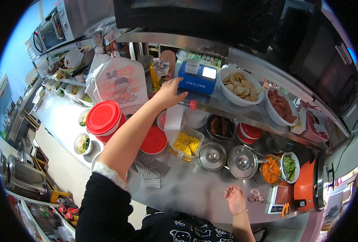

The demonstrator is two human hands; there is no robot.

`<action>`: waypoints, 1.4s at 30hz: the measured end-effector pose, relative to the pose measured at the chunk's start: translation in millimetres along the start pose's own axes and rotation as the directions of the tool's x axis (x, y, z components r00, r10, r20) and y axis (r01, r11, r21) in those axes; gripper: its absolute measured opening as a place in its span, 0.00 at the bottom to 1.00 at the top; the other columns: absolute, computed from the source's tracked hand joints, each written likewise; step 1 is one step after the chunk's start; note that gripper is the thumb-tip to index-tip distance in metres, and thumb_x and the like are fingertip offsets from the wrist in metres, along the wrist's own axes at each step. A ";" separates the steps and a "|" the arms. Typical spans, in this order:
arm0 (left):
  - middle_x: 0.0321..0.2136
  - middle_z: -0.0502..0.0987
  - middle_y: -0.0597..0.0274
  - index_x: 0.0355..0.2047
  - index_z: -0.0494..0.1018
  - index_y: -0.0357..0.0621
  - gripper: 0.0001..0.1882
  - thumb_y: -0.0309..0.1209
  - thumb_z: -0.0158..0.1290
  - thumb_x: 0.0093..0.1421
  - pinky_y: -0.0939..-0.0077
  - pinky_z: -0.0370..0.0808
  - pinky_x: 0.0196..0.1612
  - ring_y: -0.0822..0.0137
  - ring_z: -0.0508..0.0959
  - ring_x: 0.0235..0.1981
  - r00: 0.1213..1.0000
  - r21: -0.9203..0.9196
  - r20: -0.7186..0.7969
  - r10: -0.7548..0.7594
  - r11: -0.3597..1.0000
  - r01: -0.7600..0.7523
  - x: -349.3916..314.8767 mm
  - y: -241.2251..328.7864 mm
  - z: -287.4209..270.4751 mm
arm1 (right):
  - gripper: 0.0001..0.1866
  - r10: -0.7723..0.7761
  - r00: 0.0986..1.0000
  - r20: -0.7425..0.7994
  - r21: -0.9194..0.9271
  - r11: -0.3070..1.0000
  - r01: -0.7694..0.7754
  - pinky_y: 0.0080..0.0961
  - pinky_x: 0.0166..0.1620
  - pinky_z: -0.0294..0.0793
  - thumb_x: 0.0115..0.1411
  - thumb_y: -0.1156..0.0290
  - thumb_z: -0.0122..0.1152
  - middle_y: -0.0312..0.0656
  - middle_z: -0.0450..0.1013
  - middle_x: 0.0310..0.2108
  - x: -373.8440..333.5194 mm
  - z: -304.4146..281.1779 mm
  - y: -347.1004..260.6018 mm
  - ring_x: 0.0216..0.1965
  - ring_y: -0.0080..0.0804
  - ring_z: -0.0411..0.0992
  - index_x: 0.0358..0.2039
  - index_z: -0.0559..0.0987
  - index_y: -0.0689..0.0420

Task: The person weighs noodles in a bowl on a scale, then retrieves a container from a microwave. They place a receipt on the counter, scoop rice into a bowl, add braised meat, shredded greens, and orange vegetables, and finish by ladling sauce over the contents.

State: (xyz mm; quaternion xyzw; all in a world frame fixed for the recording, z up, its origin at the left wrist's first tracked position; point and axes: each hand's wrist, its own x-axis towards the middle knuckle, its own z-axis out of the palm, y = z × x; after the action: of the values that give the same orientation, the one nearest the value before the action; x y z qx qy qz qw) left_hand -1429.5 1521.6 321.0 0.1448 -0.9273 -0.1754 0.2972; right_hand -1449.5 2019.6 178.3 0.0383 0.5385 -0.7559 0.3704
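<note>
Boxy blue device [197,83], paper strip [173,119]

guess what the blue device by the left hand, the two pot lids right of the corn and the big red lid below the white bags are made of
Blue device: probably hard plastic, smooth, judging by its even colour and boxy casing.
Pot lids: likely polished steel, silvery with bright reflections.
Red lid: seemingly plastic, slightly glossy, evenly coloured.

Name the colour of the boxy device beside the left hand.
The device is mostly blue, clearest in the head view.
</note>
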 end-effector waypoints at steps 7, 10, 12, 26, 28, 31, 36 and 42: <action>0.54 0.67 0.44 0.64 0.52 0.44 0.45 0.40 0.65 0.51 0.60 0.66 0.57 0.52 0.67 0.58 0.925 -0.313 0.070 -0.373 0.872 0.376 110.8 6.0 19.2 | 0.08 -0.034 0.980 -0.198 0.060 0.997 0.047 0.26 0.33 0.73 0.64 0.67 0.50 0.41 0.73 0.31 -8.4 -60.6 -9.8 0.29 0.29 0.71 0.36 0.73 0.58; 0.47 0.71 0.52 0.63 0.53 0.46 0.40 0.31 0.63 0.53 0.67 0.71 0.49 0.59 0.71 0.49 0.991 -0.424 0.047 -0.123 0.896 0.131 104.3 -1.4 4.9 | 0.07 -0.012 0.953 -0.303 0.057 0.998 0.031 0.26 0.32 0.73 0.64 0.67 0.50 0.40 0.73 0.30 -3.5 -93.7 -9.4 0.28 0.28 0.71 0.35 0.74 0.57; 0.41 0.75 0.58 0.63 0.55 0.46 0.38 0.28 0.61 0.54 0.74 0.73 0.41 0.66 0.75 0.40 0.994 -0.623 0.001 0.114 0.777 -0.088 89.2 -12.1 -0.2 | 0.07 -0.031 0.970 -0.243 0.063 0.997 0.048 0.26 0.32 0.73 0.63 0.68 0.50 0.40 0.73 0.30 7.6 -108.2 -8.9 0.28 0.27 0.71 0.35 0.74 0.56; 0.48 0.67 0.59 0.57 0.54 0.48 0.30 0.17 0.53 0.58 0.70 0.74 0.49 0.67 0.72 0.49 0.971 -0.948 -0.128 -0.202 0.312 -0.060 -32.8 109.4 -24.7 | 0.08 -0.237 0.947 0.218 -0.222 0.933 0.284 0.24 0.39 0.69 0.65 0.72 0.45 0.38 0.72 0.33 24.0 2.3 -78.8 0.34 0.25 0.69 0.37 0.73 0.61; 0.51 0.66 0.57 0.59 0.52 0.47 0.35 0.14 0.53 0.54 0.70 0.72 0.52 0.66 0.72 0.51 0.998 -0.933 0.002 -0.067 0.358 0.025 -62.7 154.3 -34.8 | 0.10 -0.305 0.881 0.362 -0.284 0.864 0.415 0.23 0.42 0.69 0.66 0.72 0.43 0.38 0.72 0.34 20.9 39.3 -102.9 0.37 0.24 0.70 0.39 0.74 0.62; 0.54 0.64 0.56 0.64 0.47 0.47 0.44 0.12 0.52 0.49 0.70 0.71 0.53 0.65 0.70 0.54 0.976 -0.904 0.215 0.031 0.385 0.187 -103.4 205.1 -49.2 | 0.14 -0.384 0.750 0.539 -0.293 0.750 0.594 0.22 0.44 0.69 0.67 0.69 0.42 0.38 0.73 0.37 10.9 97.4 -134.4 0.37 0.23 0.70 0.43 0.74 0.64; 0.60 0.57 0.53 0.66 0.43 0.43 0.48 0.12 0.52 0.46 0.68 0.67 0.57 0.64 0.60 0.62 0.965 -0.884 0.234 0.116 0.439 0.161 -150.0 243.6 -52.0 | 0.19 -0.196 0.736 0.648 -0.246 0.860 0.446 0.16 0.44 0.67 0.66 0.60 0.50 0.33 0.74 0.40 -10.8 161.3 -154.8 0.41 0.17 0.69 0.49 0.74 0.63; 0.59 0.59 0.47 0.67 0.28 0.48 0.56 0.13 0.53 0.47 0.64 0.67 0.56 0.59 0.64 0.60 0.971 -0.896 0.239 0.026 0.390 0.211 -196.2 259.5 -42.2 | 0.12 -0.219 0.703 0.677 -0.139 0.900 0.414 0.22 0.47 0.73 0.63 0.70 0.56 0.37 0.75 0.41 -21.8 178.5 -144.8 0.41 0.20 0.73 0.46 0.74 0.61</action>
State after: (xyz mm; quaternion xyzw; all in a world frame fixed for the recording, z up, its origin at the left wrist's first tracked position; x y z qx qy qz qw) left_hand -1293.4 1817.3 361.7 -0.0105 -0.6943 -0.6866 0.2156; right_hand -1460.0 1901.7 376.5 -0.3713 0.4771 -0.6905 0.3972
